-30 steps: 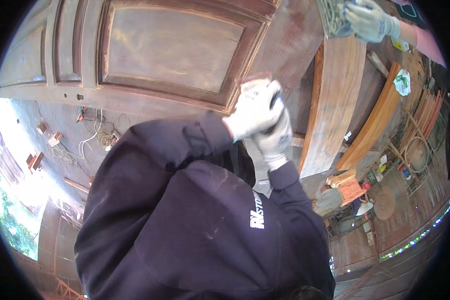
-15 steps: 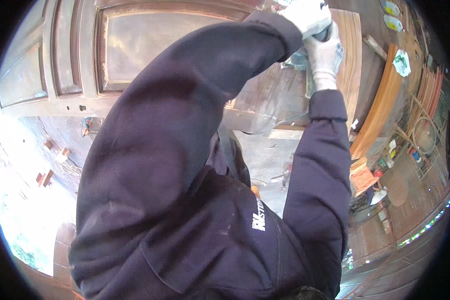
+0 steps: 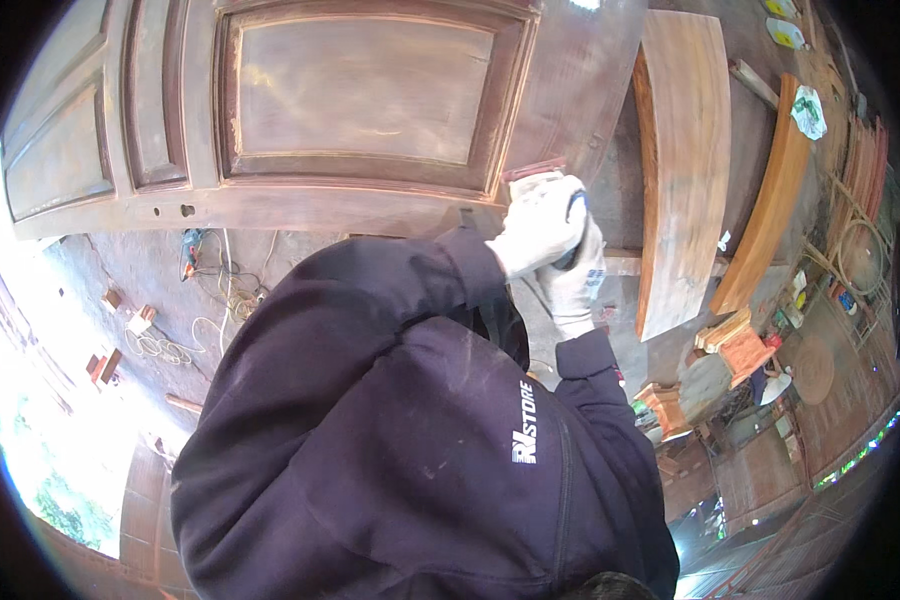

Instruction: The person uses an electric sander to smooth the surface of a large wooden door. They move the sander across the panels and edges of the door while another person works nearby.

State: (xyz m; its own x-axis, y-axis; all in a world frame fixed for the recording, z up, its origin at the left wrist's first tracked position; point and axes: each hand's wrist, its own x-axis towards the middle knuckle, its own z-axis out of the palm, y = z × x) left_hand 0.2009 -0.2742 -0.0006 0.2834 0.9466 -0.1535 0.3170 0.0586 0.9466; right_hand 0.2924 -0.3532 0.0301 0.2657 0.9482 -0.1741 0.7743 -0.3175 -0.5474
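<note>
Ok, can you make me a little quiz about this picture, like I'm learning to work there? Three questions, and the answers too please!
1. True or false: the left hand and the right hand both wear pale gloves.
2. Which hand is nearer the reddish edge seen by the wooden door?
3. The broad pale plank lies:
A) left of both hands
B) right of both hands
C) between the hands

Key: 1. True. 2. The left hand. 3. B.

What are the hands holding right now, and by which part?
Apparently a sander: the left hand is over its top, the right hand at its near end; the exact finger placement is hidden.
</note>
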